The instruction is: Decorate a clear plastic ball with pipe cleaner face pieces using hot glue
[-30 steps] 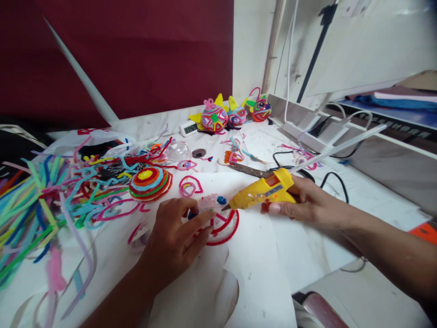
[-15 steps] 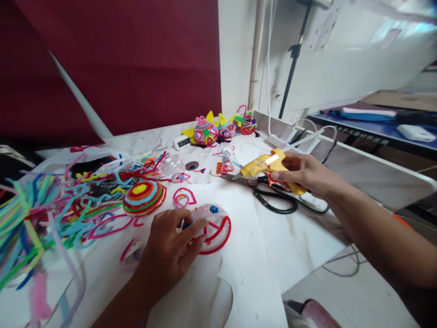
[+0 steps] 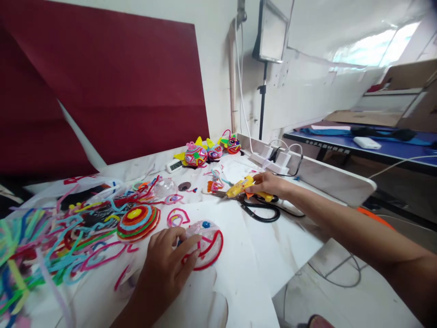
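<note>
My left hand [image 3: 167, 264] presses its fingers on a clear dome [image 3: 205, 241] ringed with red pipe cleaner and bearing a blue bead, which lies on white paper [image 3: 246, 255]. Further back and to the right, my right hand [image 3: 269, 184] is wrapped round a yellow glue gun [image 3: 241, 187], held low over the table with its nozzle pointing left. Black-handled scissors [image 3: 259, 212] lie just in front of the glue gun.
A heap of coloured pipe cleaners [image 3: 51, 237] covers the left of the table, beside a striped dome [image 3: 138, 221]. Three decorated balls [image 3: 196, 155] and a small digital clock [image 3: 173, 165] stand at the back. Chargers and cables [image 3: 280, 159] sit on a white ledge at right.
My right hand has carried the glue gun away from the clear dome, back and to the right, down near the scissors. My left hand stays on the dome. The view has tilted up.
</note>
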A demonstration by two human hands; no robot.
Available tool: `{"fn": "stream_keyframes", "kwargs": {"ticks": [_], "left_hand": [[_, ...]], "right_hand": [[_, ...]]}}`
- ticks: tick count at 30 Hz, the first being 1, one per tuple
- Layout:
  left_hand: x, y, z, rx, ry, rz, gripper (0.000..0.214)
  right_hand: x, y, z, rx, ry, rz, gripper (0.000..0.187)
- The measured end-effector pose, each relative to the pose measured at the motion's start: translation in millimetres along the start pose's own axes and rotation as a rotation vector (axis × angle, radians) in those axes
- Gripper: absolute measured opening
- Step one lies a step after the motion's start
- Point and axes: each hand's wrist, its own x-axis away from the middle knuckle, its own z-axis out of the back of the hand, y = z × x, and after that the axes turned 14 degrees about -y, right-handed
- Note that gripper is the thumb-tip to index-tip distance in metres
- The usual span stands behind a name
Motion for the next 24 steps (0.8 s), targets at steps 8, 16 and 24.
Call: {"fn": "stream_keyframes", "kwargs": {"ticks": [8,16,24], "left_hand": [[-3.4,6.6,4.8,-0.009,-0.021,0.036,0.02],[-2.4,8.4,5.9,0.007,-0.048,0.046,0.019],[-2.2,7.0,3.4,0.041,-0.037,0.029,0.021]], "right_hand": [[16.3,-5.6,-13.7,0.465,0.155,0.103,0.033],[62.4,-34.0,-85.8,0.69,-0.186,0.925,0.038],[57.6,-24.6,-104.5,0.799,-0.155,0.928,0.038]]}}
